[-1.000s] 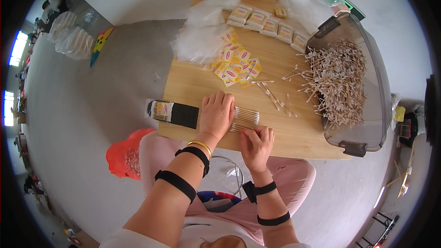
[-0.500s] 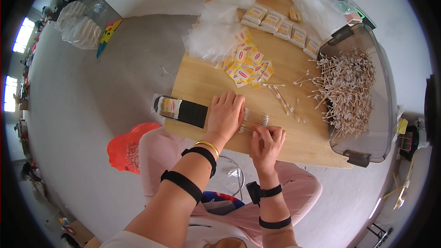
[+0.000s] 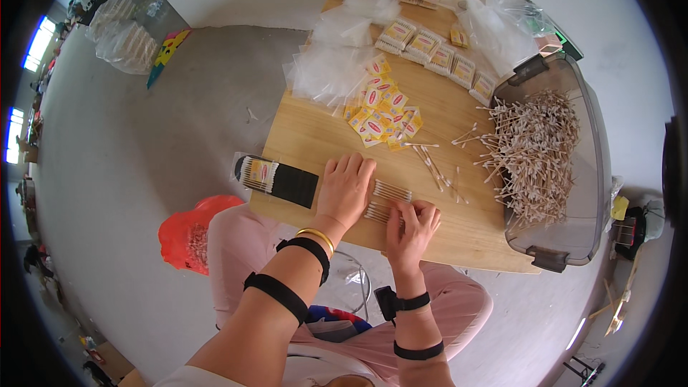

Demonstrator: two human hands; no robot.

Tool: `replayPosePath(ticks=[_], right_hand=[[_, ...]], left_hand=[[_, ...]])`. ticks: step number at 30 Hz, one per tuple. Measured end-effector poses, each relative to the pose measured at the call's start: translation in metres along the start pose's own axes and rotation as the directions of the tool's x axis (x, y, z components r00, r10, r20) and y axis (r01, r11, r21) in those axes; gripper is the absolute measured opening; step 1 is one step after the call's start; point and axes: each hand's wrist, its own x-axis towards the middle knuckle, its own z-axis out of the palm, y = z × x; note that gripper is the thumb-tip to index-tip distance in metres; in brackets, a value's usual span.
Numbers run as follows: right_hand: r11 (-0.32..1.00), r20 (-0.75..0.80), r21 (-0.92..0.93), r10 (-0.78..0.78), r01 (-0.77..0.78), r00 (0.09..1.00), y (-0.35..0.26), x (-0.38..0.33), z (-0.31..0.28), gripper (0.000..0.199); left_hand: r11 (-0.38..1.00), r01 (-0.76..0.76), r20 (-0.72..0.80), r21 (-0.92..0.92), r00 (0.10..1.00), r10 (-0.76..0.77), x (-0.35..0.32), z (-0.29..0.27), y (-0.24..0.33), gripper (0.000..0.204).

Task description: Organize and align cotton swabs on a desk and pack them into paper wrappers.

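Note:
A flat row of cotton swabs lies side by side on the wooden table between my two hands. My left hand rests palm down at their left ends, fingers stretched forward and thumb side against the row. At the near right ends, my right hand has its fingers bent and closed on the swabs; the fingertips partly hide what they grip. To the left of my left hand is a black tray. A clear bag of swabs with a yellow card covers its outer end.
Yellow cards are heaped beyond my hands, with clear plastic bags beside them. A grey bin of loose swabs stands at the right. Packed swab bundles line the back. A few stray swabs lie mid-table.
The whole view has shifted slightly. My left hand has drawn back a little from the swab row, showing more of its left ends. My right hand stays at the near right ends.

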Motion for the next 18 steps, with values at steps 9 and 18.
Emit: replayPosePath(ticks=[9, 18], right_hand=[[0.999, 0.026, -0.053, -0.001, 0.002, 1.0, -0.0024, 0.0031, -0.0001, 0.014], [1.0, 0.001, -0.015, 0.006, -0.006, 1.0, -0.0023, 0.0021, -0.0003, 0.02]], left_hand=[[1.0, 0.004, -0.006, 0.009, 1.0, -0.004, 0.0009, 0.0018, 0.0005, 0.017], [1.0, 0.008, 0.003, 0.02, 1.0, -0.008, 0.0, 0.0024, 0.0004, 0.017]])
